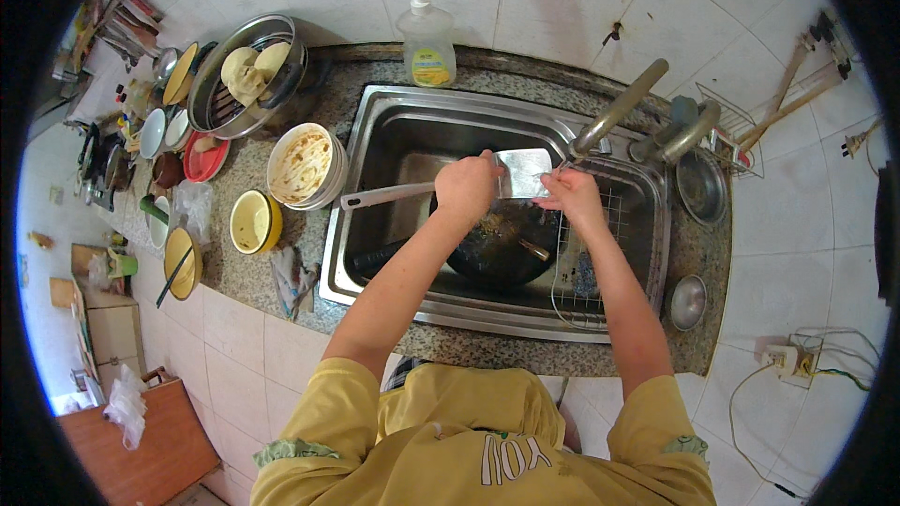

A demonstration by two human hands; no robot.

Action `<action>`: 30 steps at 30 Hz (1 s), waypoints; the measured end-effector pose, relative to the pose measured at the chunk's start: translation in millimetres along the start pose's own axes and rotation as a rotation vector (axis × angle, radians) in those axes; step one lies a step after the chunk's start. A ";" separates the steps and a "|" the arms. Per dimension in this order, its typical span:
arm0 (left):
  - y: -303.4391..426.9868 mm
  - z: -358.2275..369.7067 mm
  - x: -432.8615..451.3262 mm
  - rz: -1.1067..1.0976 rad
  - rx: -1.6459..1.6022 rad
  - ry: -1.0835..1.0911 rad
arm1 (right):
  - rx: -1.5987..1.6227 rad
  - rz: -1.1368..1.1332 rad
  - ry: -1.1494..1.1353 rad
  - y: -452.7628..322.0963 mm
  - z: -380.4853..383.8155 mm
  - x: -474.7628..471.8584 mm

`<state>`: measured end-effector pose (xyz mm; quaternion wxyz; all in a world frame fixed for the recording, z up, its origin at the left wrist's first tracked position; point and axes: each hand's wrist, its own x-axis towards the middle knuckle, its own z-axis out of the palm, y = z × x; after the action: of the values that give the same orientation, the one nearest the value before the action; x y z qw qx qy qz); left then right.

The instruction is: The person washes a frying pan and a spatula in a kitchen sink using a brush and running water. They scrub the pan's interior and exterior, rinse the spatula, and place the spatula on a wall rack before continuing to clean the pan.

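A metal spatula [524, 173] is held level above the sink, its pale handle pointing left. My left hand [464, 185] grips it where the handle meets the blade. At the blade's right edge, the fingers of my right hand [578, 198] pinch the metal. Below both hands, a dark wok [492, 253] sits in the stainless steel sink [339, 242], with dark water or residue inside. My left forearm covers part of the wok and its black handle [380, 258]. A wire rack [613, 225] stands in the sink's right side, with a scouring pad [584, 275] near it.
The faucet [622, 105] reaches over the sink's back right. Behind stands a dish soap bottle [427, 42]. Dirty stacked bowls [304, 165], a yellow bowl [255, 221], a rag [292, 281] and a steamer pot [204, 102] with dough-like buns crowd the left counter. A metal bowl [688, 302] lies right.
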<state>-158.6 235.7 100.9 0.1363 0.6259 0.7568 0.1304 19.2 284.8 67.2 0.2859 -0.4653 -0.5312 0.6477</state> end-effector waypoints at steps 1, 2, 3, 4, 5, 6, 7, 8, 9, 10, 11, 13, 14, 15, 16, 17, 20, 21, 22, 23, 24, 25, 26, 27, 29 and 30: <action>0.7 0.4 -0.8 0.013 -0.007 -0.003 | -0.018 0.008 0.019 -4.3 0.0 -1.4; 3.0 -0.1 -2.4 0.040 -0.012 -0.017 | -0.080 0.002 0.066 -9.8 0.7 -4.1; 6.8 -1.8 -4.5 0.067 -0.017 -0.030 | -0.141 -0.004 0.112 -20.3 4.2 -8.4; 10.3 -1.9 -6.2 0.094 -0.022 -0.044 | -0.202 -0.010 0.159 -25.3 5.9 -10.7; 13.1 -0.3 -7.4 0.091 -0.033 -0.049 | -0.271 -0.022 0.196 -22.2 3.8 -9.0; 16.5 1.5 -8.1 0.090 -0.046 -0.051 | -0.342 -0.035 0.236 -19.7 0.8 -6.6; 19.6 3.2 -8.4 0.088 -0.058 -0.055 | -0.413 -0.048 0.275 -18.4 -1.4 -5.5; 21.8 5.5 -8.1 0.097 -0.073 -0.027 | -0.416 -0.042 0.293 -18.4 -3.4 -5.8; 22.4 8.4 -7.2 0.091 -0.079 -0.010 | -0.421 -0.036 0.308 -23.9 -2.8 -7.7; 22.6 11.4 -5.7 0.085 -0.085 0.007 | -0.426 -0.030 0.322 -27.0 -2.5 -8.7; 23.1 13.8 -4.1 0.078 -0.091 0.024 | -0.311 -0.028 0.273 -26.3 -2.5 -9.1; 25.8 18.0 0.9 0.075 -0.092 0.083 | -0.090 -0.024 0.176 -22.5 -4.4 -12.8; 28.0 19.2 3.4 0.073 -0.093 0.112 | 0.021 -0.022 0.127 -21.5 -5.8 -15.4; 30.7 17.4 5.5 0.064 -0.086 0.081 | 0.051 0.001 0.073 -21.7 -5.9 -18.5; 35.6 14.2 7.5 0.055 -0.081 0.050 | 0.080 0.024 0.020 -23.6 -6.1 -22.8; 40.8 13.6 9.3 0.047 -0.075 0.019 | 0.110 0.048 -0.033 -26.0 -6.6 -26.8; 55.1 35.6 14.5 0.141 -0.049 0.247 | 0.223 0.104 -0.107 -40.3 -6.4 -35.4; 59.5 42.1 16.8 0.322 -0.176 0.375 | 0.173 0.069 -0.073 -40.2 -8.3 -38.5; 66.5 48.0 21.2 0.344 -0.232 0.403 | 0.123 0.033 -0.038 -39.6 -10.3 -41.8; 70.8 53.1 24.9 0.366 -0.287 0.430 | 0.073 -0.003 -0.004 -39.5 -12.6 -45.5; 76.4 48.1 22.7 0.374 -0.289 0.329 | 0.003 -0.008 0.030 -43.7 -17.2 -51.9; 83.8 37.4 17.7 0.383 -0.287 0.227 | 0.049 -0.014 0.060 -46.1 -21.5 -58.6; 88.9 32.5 15.3 0.392 -0.286 0.125 | 0.094 -0.019 0.091 -47.7 -26.2 -65.6; 89.5 35.0 16.4 0.478 -0.288 0.163 | 0.142 -0.028 0.119 -47.9 -30.5 -71.3; 90.2 42.3 20.4 0.652 -0.293 0.238 | 0.152 -0.042 0.192 -48.1 -44.0 -80.4; 85.8 40.3 21.1 0.728 -0.194 0.230 | 0.141 -0.010 0.236 -55.8 -50.4 -87.4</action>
<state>-69.3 273.1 94.1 0.0537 0.8189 0.4797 0.3105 93.3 245.7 146.5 0.3817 -0.5144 -0.4491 0.6228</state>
